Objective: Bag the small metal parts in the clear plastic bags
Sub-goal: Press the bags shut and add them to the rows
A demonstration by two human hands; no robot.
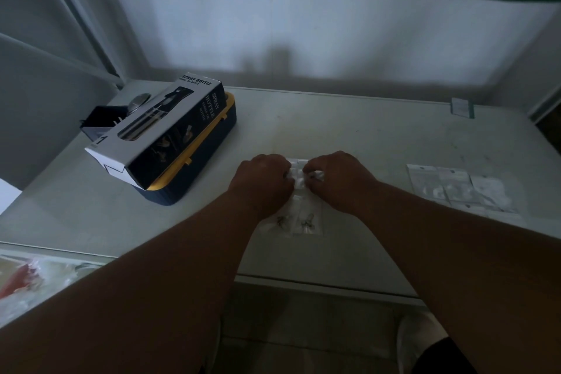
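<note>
Both hands at frame centre, pinching the top edge of a clear bag [299, 191] flat on the tabletop [379, 136]. Left hand [262, 174] and right hand [337, 174]: fingers curled tight on the seal. Metal parts [293, 219] already sit low inside. Looks like sealing: press along the strip end to end, keep parts clear of it.

Two bare hands, left hand [263, 177] and right hand [337, 177]. One black-and-white printed cardboard spray bottle box [158, 133]. One navy-and-yellow plastic case [194, 167]. Two small dark metal parts [293, 219] inside clear plastic bags [303, 206]; bag count unclear.
</note>
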